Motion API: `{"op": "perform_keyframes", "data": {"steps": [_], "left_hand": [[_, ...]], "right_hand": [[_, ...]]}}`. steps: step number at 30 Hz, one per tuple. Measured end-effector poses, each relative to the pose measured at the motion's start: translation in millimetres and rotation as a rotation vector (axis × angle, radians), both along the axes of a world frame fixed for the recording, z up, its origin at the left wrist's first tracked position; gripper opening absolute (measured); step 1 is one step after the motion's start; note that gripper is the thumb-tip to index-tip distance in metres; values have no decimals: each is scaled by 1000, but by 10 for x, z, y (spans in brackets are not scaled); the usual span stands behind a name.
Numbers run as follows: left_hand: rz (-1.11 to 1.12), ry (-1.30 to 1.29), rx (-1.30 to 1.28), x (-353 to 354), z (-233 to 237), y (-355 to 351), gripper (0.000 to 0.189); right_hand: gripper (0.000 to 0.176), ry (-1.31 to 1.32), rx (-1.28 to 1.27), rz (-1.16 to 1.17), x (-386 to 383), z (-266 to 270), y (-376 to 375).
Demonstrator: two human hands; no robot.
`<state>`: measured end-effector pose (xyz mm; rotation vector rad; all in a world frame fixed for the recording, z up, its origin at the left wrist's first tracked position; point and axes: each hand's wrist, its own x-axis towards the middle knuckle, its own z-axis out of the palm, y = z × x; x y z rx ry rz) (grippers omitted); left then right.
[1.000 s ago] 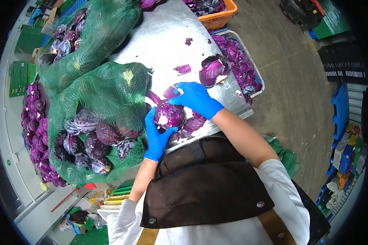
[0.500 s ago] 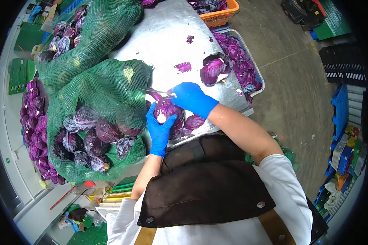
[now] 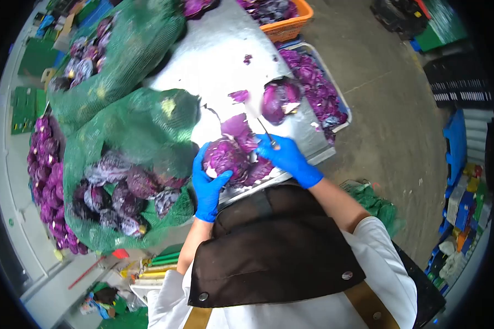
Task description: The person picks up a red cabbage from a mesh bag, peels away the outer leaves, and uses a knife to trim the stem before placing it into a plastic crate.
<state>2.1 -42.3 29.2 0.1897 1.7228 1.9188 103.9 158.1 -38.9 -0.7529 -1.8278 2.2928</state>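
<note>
Your left hand [image 3: 207,183] plus right hand [image 3: 286,159]: 2. You've got 1 knife [image 3: 265,129], 1 held cabbage [image 3: 225,158], 2 green mesh sacks [image 3: 140,123] along the desk's [image 3: 217,49] left edge, 1 orange crate [image 3: 288,26] and 1 pale-rimmed bin [image 3: 349,116] off its right edge. Sacked cabbages [image 3: 127,200] overlap, uncountable.

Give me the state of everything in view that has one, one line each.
Left hand: gloved, cupped around the cabbage
Cabbage: held, stripped leaves beside it
Right hand: gloved, closed on the knife
Knife: pointing away from the wearer, blade blurred
Nearer mesh bag: holding cabbages
Orange crate: open-topped, holding leaves
Metal table: strewn with leaf scraps
</note>
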Motion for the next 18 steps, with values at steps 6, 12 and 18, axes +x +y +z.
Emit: {"op": "perform_keyframes", "data": {"steps": [6, 12, 18], "left_hand": [[-19, 88, 91, 131, 259, 461, 84], [-333, 286, 241, 196, 811, 1152, 111], [-476, 295, 247, 161, 1015, 1495, 97]], "right_hand": [[35, -29, -489, 47, 202, 620, -126], [31, 227, -814, -80, 516, 132, 393], [34, 247, -550, -574, 885, 802, 1645]]}}
